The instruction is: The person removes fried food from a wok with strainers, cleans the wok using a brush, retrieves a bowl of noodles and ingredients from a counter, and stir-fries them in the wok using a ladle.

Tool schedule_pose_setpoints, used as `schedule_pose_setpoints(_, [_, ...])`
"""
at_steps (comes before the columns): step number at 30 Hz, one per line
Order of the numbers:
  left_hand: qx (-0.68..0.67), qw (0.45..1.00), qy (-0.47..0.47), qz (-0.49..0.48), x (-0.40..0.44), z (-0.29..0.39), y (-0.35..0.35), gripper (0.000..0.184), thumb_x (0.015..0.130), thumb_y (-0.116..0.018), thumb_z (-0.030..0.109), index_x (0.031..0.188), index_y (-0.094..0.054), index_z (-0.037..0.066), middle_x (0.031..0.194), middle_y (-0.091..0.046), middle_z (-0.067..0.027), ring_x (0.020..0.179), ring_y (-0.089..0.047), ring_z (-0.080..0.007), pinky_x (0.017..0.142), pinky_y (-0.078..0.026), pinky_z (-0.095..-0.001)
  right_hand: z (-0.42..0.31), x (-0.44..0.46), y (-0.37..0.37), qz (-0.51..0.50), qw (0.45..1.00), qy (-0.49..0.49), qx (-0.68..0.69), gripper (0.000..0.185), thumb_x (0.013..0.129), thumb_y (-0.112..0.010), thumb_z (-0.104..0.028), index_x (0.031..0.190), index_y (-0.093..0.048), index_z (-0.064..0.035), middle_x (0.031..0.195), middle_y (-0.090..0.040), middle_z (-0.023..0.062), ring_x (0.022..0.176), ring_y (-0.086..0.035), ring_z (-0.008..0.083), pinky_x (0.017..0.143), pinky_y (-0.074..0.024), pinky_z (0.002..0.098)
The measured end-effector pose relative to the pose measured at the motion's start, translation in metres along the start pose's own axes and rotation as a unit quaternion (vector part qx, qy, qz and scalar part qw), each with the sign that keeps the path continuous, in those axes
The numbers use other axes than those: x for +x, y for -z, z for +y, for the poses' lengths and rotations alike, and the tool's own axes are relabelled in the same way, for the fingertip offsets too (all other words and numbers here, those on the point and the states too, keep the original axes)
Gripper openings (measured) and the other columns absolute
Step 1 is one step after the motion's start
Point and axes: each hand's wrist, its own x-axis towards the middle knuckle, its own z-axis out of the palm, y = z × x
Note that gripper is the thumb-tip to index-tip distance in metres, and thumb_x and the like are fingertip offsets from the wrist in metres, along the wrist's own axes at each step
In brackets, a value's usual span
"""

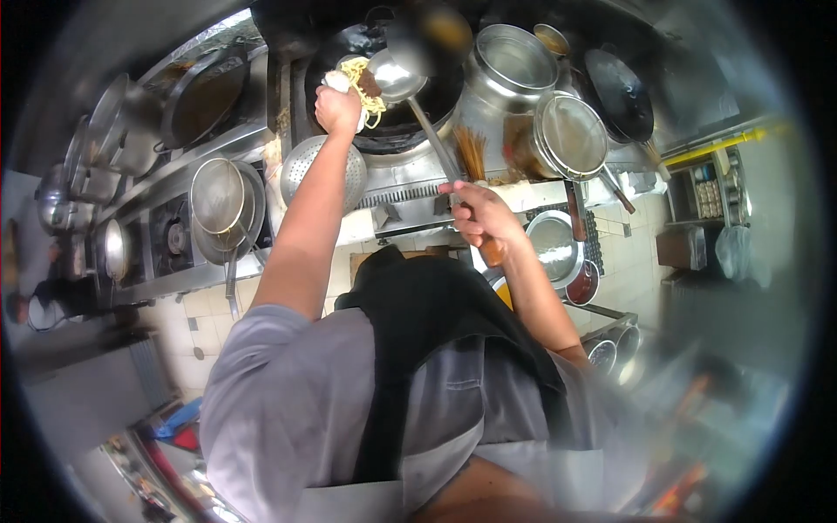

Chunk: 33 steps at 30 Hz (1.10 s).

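Note:
My left hand [338, 109] is closed on a bunched white cloth [336, 81] at the left side of a dark wok [436, 109]. Whether it also grips the wok's rim or ear is hidden. Yellow noodles [373, 108] with a dark brown, minced-looking topping [369, 84] show in the wok, right beside that hand. My right hand [484, 218] is wrapped around the wooden-ended handle of a long metal ladle [398, 77]. The ladle's bowl is over the wok, touching or just next to the noodles; I cannot tell which.
A perforated strainer [323, 174] lies below my left forearm. Right of the wok stand a metal pot [516, 59], a bamboo brush [471, 152] and a mesh strainer [571, 135]. More mesh strainers [218, 193] sit on the left burner. Bowls [554, 248] stand beyond my right wrist.

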Motion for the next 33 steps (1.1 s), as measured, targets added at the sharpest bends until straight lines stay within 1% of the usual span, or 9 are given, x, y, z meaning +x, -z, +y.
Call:
schedule_pose_setpoints(2, [0.005,1.0,-0.004,-0.005,0.002,-0.003,-0.005,0.044,0.073,-0.074,0.026,0.098,-0.059,-0.007,0.096,-0.068,-0.029,0.093,-0.067,-0.0428,0.086,-0.052,-0.0473,0.002,-0.003,-0.015,0.057,0.994,0.034,-0.085,0.034,0.103,-0.048,-0.03,0.122,-0.05,-0.0019,0.064,-0.042,-0.0023,0.041,-0.036,0.0056,0.034,-0.0342,0.0239])
schedule_pose_setpoints(6, [-0.006,1.0,-0.007,0.004,0.003,-0.001,-0.005,0.044,0.073,-0.074,0.027,0.097,-0.059,-0.007,0.096,-0.068,-0.029,0.094,-0.067,-0.0429,0.086,-0.052,-0.0472,-0.005,0.001,-0.013,0.051,0.994,0.034,-0.091,0.033,0.103,-0.048,-0.029,0.122,-0.05,-0.0017,0.063,-0.042,-0.0024,0.041,-0.036,0.0058,0.034,-0.0338,0.0241])
schedule_pose_setpoints(8, [-0.023,1.0,0.008,-0.008,0.006,0.0,-0.001,0.047,0.073,-0.072,0.031,0.099,-0.065,-0.007,0.102,-0.066,-0.0301,0.099,-0.065,-0.0433,0.09,-0.051,-0.0467,-0.005,0.004,-0.006,0.035,0.998,0.011,-0.043,0.033,0.103,-0.048,-0.028,0.121,-0.05,-0.0015,0.063,-0.042,-0.0024,0.04,-0.035,0.0058,0.033,-0.0338,0.0244])
schedule_pose_setpoints(9, [-0.01,1.0,0.003,-0.011,0.006,0.003,0.001,0.044,0.073,-0.074,0.027,0.097,-0.06,-0.007,0.098,-0.067,-0.0294,0.096,-0.066,-0.043,0.087,-0.052,-0.0468,-0.004,0.005,-0.011,0.031,0.998,0.022,-0.049,0.033,0.104,-0.046,-0.029,0.121,-0.051,-0.0015,0.063,-0.041,-0.003,0.04,-0.034,0.005,0.033,-0.0328,0.0234])
schedule_pose_setpoints(19, [-0.027,0.998,0.051,-0.018,0.017,-0.014,-0.01,0.045,0.072,-0.072,0.028,0.097,-0.063,-0.009,0.101,-0.067,-0.0298,0.098,-0.066,-0.0423,0.089,-0.051,-0.0458,-0.018,0.007,0.013,-0.034,0.998,-0.016,0.04,0.038,0.105,-0.043,-0.031,0.128,-0.051,-0.0014,0.068,-0.038,-0.0048,0.041,-0.033,0.0005,0.031,-0.0304,0.0175])
schedule_pose_setpoints(22, [-0.037,0.998,0.054,-0.012,0.017,-0.019,-0.012,0.045,0.072,-0.072,0.028,0.096,-0.063,-0.008,0.101,-0.067,-0.0298,0.098,-0.065,-0.0425,0.089,-0.051,-0.0456,-0.016,0.005,0.009,-0.027,0.999,-0.01,0.023,0.036,0.105,-0.044,-0.031,0.123,-0.051,-0.0011,0.066,-0.038,-0.005,0.041,-0.033,0.002,0.032,-0.0306,0.0199])
schedule_pose_setpoints(24, [-0.027,0.999,0.042,-0.008,0.017,-0.02,-0.012,0.046,0.072,-0.073,0.029,0.097,-0.063,-0.008,0.1,-0.067,-0.0296,0.097,-0.066,-0.0426,0.089,-0.051,-0.0464,-0.013,0.007,0.001,0.022,0.991,0.038,-0.127,0.036,0.104,-0.045,-0.031,0.123,-0.052,-0.0007,0.064,-0.038,-0.0045,0.041,-0.034,0.0027,0.032,-0.031,0.0204])
schedule_pose_setpoints(27, [-0.025,0.999,0.037,0.004,0.013,-0.019,-0.011,0.047,0.072,-0.074,0.03,0.098,-0.062,-0.008,0.099,-0.067,-0.0295,0.097,-0.066,-0.043,0.089,-0.051,-0.0473,-0.014,0.009,0.005,-0.001,0.998,0.008,-0.058,0.036,0.104,-0.045,-0.03,0.123,-0.051,-0.0005,0.063,-0.039,-0.004,0.04,-0.034,0.0035,0.032,-0.0318,0.021])
schedule_pose_setpoints(33, [-0.026,1.0,0.017,0.003,0.013,-0.019,-0.008,0.046,0.072,-0.073,0.029,0.099,-0.062,-0.007,0.099,-0.067,-0.0293,0.096,-0.066,-0.0435,0.088,-0.052,-0.0475,-0.01,0.015,0.01,-0.009,0.997,0.018,-0.081,0.036,0.104,-0.046,-0.029,0.124,-0.05,-0.0004,0.064,-0.041,-0.003,0.04,-0.035,0.0043,0.033,-0.0336,0.022])
